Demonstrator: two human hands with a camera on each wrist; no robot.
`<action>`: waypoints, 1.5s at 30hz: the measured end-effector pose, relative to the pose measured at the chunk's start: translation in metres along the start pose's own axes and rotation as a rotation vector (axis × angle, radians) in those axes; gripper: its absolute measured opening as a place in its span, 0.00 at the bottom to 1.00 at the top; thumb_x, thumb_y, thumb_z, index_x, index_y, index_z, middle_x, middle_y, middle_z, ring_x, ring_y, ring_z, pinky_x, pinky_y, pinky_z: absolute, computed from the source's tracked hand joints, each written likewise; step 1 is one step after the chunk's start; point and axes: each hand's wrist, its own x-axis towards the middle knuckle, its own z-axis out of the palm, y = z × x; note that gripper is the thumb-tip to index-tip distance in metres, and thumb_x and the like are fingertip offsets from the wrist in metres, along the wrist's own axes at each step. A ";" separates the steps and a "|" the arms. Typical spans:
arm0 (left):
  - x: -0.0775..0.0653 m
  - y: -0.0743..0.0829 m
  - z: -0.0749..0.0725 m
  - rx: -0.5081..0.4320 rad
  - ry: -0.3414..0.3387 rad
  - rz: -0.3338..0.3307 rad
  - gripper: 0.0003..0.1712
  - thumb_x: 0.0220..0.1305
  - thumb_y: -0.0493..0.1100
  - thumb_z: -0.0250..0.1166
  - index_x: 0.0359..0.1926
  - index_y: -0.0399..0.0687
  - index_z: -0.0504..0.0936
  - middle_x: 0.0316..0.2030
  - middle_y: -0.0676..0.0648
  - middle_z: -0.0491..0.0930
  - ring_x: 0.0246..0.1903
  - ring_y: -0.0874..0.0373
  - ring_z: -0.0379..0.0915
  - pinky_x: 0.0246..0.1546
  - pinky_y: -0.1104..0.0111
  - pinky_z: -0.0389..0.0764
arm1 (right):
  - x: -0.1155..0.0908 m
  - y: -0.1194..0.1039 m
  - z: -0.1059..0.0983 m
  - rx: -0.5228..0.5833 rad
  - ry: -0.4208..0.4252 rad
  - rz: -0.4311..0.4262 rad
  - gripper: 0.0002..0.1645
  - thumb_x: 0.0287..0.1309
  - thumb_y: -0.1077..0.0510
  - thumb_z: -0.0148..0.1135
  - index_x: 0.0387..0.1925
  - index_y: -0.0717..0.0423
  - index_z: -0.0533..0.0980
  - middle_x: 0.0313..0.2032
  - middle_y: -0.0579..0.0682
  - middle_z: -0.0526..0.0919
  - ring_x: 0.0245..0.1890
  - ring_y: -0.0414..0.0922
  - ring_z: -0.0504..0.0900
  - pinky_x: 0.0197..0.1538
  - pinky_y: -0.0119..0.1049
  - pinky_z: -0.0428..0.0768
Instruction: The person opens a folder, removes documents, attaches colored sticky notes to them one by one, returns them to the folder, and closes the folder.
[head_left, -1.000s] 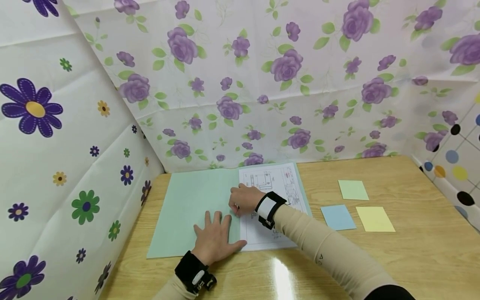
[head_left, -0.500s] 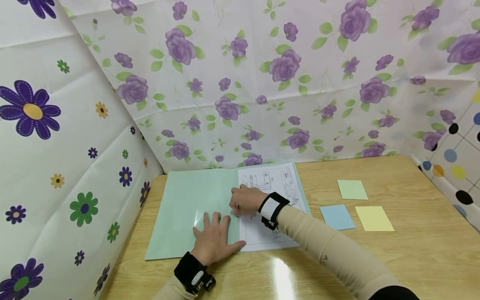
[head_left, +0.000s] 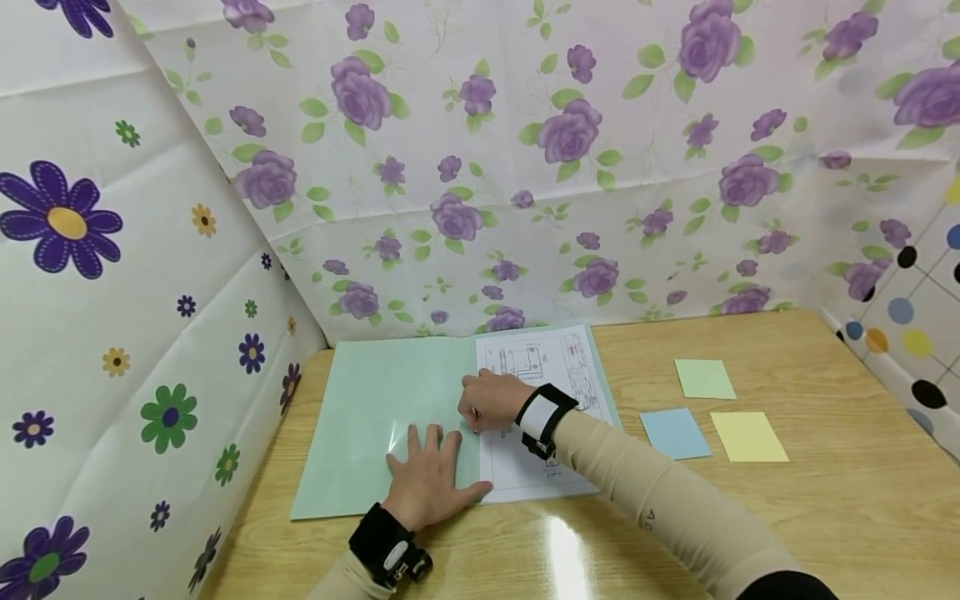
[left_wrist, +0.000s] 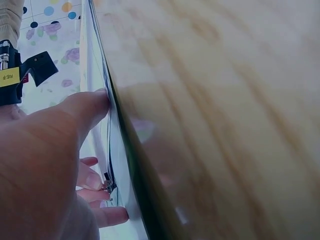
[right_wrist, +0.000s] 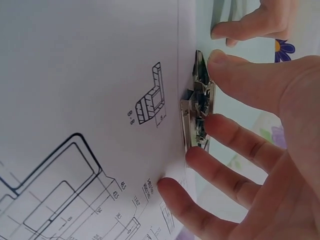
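Note:
A pale green folder (head_left: pixel 367 392) lies spread on the table, with printed drawing sheets (head_left: pixel 573 367) on its right half. My left hand (head_left: pixel 427 483) rests on the folder's left side, fingers spread, its thumb reaching the sheets' lower left corner. At the sheets' left edge, my right hand (head_left: pixel 493 400) has its fingers curled round a metal binder clip mechanism (right_wrist: pixel 197 120). The right wrist view shows the thumb at one end of this clip and two fingertips touching its side. From the head view, the hand covers most of the clip.
Right of the folder lie a green sticky note (head_left: pixel 705 379), a blue one (head_left: pixel 675 433) and a yellow one (head_left: pixel 750 437). Flowered sheeting (head_left: pixel 465 167) hangs behind the wooden table (head_left: pixel 840 500), and more lines the left side.
My right wrist has shifted very slightly to the right; its fingers stay at the clip. My left hand holds its place. The head view has moved a little.

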 end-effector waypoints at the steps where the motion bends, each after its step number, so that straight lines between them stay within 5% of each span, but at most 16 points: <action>1: 0.000 0.000 0.000 0.001 0.000 0.001 0.54 0.64 0.81 0.72 0.73 0.45 0.78 0.67 0.32 0.74 0.75 0.15 0.65 0.50 0.13 0.76 | 0.000 0.000 0.000 0.002 -0.001 0.001 0.19 0.68 0.55 0.81 0.22 0.41 0.84 0.39 0.42 0.79 0.39 0.44 0.72 0.39 0.39 0.75; 15: 0.001 0.004 0.001 0.033 -0.022 0.002 0.55 0.64 0.83 0.70 0.72 0.45 0.78 0.67 0.31 0.74 0.76 0.15 0.65 0.51 0.13 0.76 | -0.009 -0.008 -0.013 -0.049 0.055 -0.037 0.14 0.79 0.61 0.69 0.32 0.44 0.83 0.36 0.41 0.86 0.32 0.38 0.77 0.36 0.35 0.77; 22: 0.002 0.004 -0.002 0.040 -0.014 0.006 0.53 0.65 0.82 0.70 0.70 0.44 0.78 0.66 0.31 0.74 0.76 0.16 0.65 0.51 0.13 0.76 | -0.013 -0.015 -0.018 -0.131 0.179 -0.041 0.17 0.80 0.60 0.67 0.30 0.45 0.77 0.24 0.40 0.77 0.23 0.36 0.68 0.29 0.30 0.66; 36: 0.001 0.003 -0.004 0.029 -0.036 -0.004 0.54 0.66 0.82 0.70 0.71 0.44 0.77 0.70 0.30 0.74 0.78 0.15 0.63 0.54 0.12 0.74 | -0.006 -0.011 -0.015 -0.139 0.458 0.026 0.14 0.77 0.63 0.69 0.30 0.48 0.86 0.21 0.44 0.83 0.18 0.35 0.65 0.25 0.27 0.60; 40: 0.001 0.003 -0.003 0.028 -0.047 -0.003 0.54 0.66 0.82 0.69 0.72 0.44 0.77 0.71 0.29 0.73 0.78 0.15 0.63 0.55 0.12 0.73 | -0.003 -0.006 -0.014 -0.128 0.507 0.086 0.14 0.80 0.62 0.66 0.33 0.50 0.87 0.18 0.45 0.77 0.17 0.36 0.60 0.26 0.29 0.57; 45: 0.003 0.004 -0.003 0.036 -0.050 -0.008 0.55 0.65 0.83 0.69 0.73 0.44 0.76 0.72 0.30 0.73 0.79 0.15 0.62 0.56 0.11 0.73 | -0.002 -0.003 -0.015 -0.074 0.545 0.129 0.10 0.80 0.63 0.66 0.37 0.53 0.87 0.22 0.48 0.83 0.18 0.38 0.71 0.27 0.31 0.70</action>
